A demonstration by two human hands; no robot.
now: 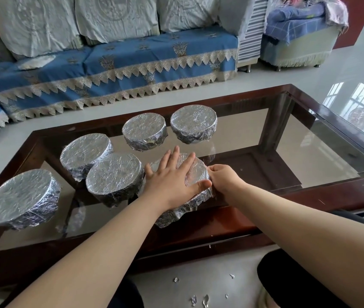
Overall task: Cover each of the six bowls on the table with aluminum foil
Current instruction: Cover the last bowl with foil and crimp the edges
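Several foil-covered bowls stand on a glass-topped table [310, 147]. One sits at the far left [19, 197], two overlap in the middle left [85, 152] [114, 174], and two stand at the back [144, 128] [194, 121]. The nearest bowl [195, 174] lies under my hands. My left hand [173, 176] presses flat on its foil top, fingers spread. My right hand [221, 178] grips the foil at the bowl's right rim, fingers curled against the side. Loose foil [172, 215] flares out below the bowl's near side.
The table has a dark wooden frame [221, 232] with a lower shelf. A blue-covered sofa [132, 70] runs behind it, with a flat foil piece [36, 61] on its seat. Small foil scraps [198, 300] lie on the floor near my knees.
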